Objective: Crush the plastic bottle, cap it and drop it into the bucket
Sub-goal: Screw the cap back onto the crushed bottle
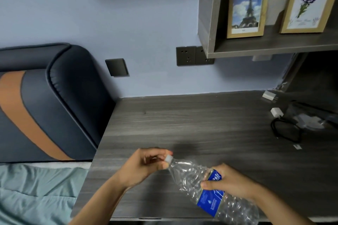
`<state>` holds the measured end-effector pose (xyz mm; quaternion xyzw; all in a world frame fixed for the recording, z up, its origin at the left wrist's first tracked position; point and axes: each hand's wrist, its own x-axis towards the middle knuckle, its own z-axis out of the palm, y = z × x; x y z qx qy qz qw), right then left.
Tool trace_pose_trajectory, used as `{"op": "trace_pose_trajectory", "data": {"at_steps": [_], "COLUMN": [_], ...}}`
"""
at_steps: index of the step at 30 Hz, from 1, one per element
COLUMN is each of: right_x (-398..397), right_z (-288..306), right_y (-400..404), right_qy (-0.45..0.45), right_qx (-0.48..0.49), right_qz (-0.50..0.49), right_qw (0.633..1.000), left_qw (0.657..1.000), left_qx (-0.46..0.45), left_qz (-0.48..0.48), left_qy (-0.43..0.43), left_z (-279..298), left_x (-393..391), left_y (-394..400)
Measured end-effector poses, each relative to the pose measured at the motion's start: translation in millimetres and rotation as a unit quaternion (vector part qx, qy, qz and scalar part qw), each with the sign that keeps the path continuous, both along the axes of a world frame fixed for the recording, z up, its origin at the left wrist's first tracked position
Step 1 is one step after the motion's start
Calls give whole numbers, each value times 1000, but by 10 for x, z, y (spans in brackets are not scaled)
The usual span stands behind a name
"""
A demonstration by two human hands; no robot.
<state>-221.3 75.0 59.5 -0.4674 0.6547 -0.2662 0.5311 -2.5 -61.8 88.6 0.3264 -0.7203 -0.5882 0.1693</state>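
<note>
A person holds a crumpled, already crushed plastic bottle (pixel 206 186) above a grey desk (pixel 192 124). The right hand (pixel 228 181) clamps its blue label; the left hand (pixel 144 166) pinches the white cap (pixel 168 158) at the neck. Capping seems underway; no bucket is visible.

I hold the bottle (pixel 204 186) above the near edge of the desk (pixel 182 124), neck toward my left. My right hand (pixel 228 182) wraps its middle, over the label. My left hand (pixel 144 164) is at the cap (pixel 169 158), fingertips touching it. Bed (pixel 36 188) lies left of the desk; headboard (pixel 54 87) stands behind the bed, against the wall. Sockets (pixel 194 55) sit on the wall behind the desk. Shelf (pixel 274 45) hangs above the desk's far right, two framed pictures (pixel 247 5) on it side by side. Chargers (pixel 276 112) and a cable, possibly more, lie on the desk's far right.
</note>
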Motion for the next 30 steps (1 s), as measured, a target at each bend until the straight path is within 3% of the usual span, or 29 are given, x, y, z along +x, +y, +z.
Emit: {"op": "trace_pose_trajectory", "data": {"at_steps": [4, 9, 11, 20, 30], "right_x": [32, 79, 82, 33, 40], "right_z": [-20, -57, -46, 122, 25], "right_y": [15, -11, -12, -40, -8], "right_qy": [48, 247, 288, 98, 44], "right_qx": [-32, -84, -90, -48, -14], "right_qz": [-6, -13, -3, 10, 16], "right_qw": [998, 965, 953, 994, 999], "left_qw": [999, 995, 995, 999, 999], "left_qx": [29, 90, 85, -7, -29], "left_qz": [11, 31, 23, -26, 9], "left_qy": [-11, -41, -50, -38, -38], "left_z": [-31, 4, 13, 64, -6], "left_x": [3, -56, -67, -24, -2], "left_y": [23, -31, -43, -14, 69]}}
